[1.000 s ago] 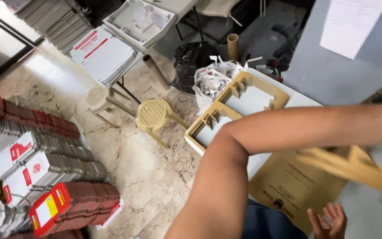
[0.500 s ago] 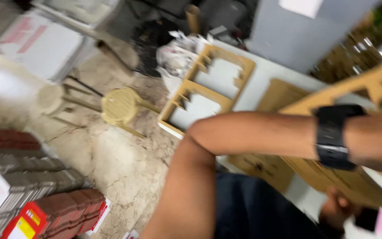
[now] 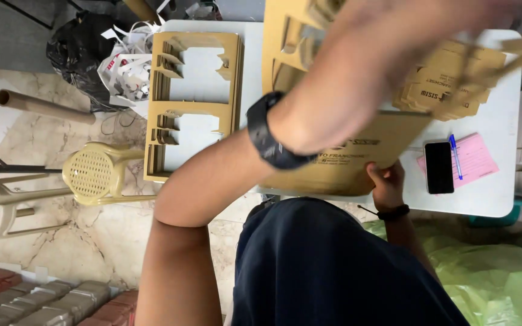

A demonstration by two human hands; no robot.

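My left arm, with a black watch, crosses the view from lower left to upper right. My left hand is blurred above the table and seems closed on a brown cardboard cut-out frame, also blurred. My right hand, with a black wristband, grips the near edge of a large brown cardboard sheet lying on the white table. A stack of printed brown cardboard flats lies behind the sheet. Another empty cut-out frame rests on the table's left part.
A black phone, a pink pad and a blue pen lie on the table's right. On the floor are a yellow stool, a cardboard tube, a black bag of scraps, stacked boxes and green plastic sheeting.
The view swung from the floor towards the table. My left arm rose across the view with the cardboard frame. My right hand has come up to the sheet's near edge.
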